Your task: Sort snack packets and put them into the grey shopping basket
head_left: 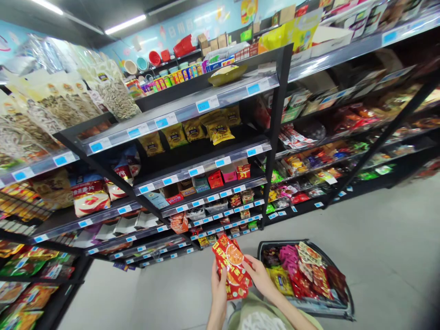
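Observation:
Red snack packets (234,257) with an orange food picture are held up in front of my body, at least two of them overlapping. My left hand (219,279) grips their left side, thumb on the front. From the right, my right hand (257,274) pinches the edge of the packets. On the floor just to the right stands a dark-rimmed shopping basket (348,293). Inside it lie a yellow packet (280,280), a purple bundle (289,259) and several red packets (321,279).
A black shelf unit (206,151) with blue price tags stands ahead, bearing yellow snack bags (220,130) and small boxes (215,178). Left shelves hold bags of sunflower seeds (115,91) and a red-white bag (90,192). More shelves run right, above grey floor (385,229).

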Motion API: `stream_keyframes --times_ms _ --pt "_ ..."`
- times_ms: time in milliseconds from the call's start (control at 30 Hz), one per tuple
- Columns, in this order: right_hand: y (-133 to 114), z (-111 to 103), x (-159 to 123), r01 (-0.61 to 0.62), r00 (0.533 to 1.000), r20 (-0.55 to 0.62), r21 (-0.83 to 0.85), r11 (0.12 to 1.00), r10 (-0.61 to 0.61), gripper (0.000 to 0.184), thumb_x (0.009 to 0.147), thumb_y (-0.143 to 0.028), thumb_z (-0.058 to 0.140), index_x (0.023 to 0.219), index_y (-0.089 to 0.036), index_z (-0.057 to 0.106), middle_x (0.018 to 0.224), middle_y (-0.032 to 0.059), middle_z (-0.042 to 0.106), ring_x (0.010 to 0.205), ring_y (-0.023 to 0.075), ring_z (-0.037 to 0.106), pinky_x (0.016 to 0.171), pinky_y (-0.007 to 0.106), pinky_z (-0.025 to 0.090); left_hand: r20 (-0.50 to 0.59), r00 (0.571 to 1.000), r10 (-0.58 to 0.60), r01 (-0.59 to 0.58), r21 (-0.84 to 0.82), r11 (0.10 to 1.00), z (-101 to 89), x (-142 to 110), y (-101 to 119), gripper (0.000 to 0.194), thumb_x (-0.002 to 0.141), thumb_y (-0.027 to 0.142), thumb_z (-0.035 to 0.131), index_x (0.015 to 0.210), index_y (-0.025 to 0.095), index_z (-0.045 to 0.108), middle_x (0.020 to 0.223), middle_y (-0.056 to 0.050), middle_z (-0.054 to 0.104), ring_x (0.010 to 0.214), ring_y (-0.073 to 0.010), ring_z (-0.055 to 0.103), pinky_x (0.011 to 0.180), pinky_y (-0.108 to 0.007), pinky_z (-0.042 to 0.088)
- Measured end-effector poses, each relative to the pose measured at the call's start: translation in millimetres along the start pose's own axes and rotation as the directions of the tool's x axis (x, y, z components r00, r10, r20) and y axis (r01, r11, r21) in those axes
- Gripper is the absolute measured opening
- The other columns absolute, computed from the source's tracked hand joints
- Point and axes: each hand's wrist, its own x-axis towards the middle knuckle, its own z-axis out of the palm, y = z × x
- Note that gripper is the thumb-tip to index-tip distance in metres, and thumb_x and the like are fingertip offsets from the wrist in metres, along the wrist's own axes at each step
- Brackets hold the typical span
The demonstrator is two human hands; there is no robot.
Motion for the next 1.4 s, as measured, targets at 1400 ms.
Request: stream_keyframes --times_ms 1400 --pt "15.0 10.0 10.3 -0.020 0.993 -0.120 -0.166 0.986 0.000 0.039 0.072 -0.053 0.076 0.086 -0.016 0.070 0.082 0.0069 0.071 0.074 0.0254 0.067 0.065 0.032 0.054 -0.097 0.995 0.032 -0.043 -0.112 0.993 25.4 0.3 10.3 0.074 0.070 0.055 0.079 0.128 0.023 0.048 0.131 -0.014 0.061 0.116 -0.0294 0.063 0.090 -0.034 0.057"
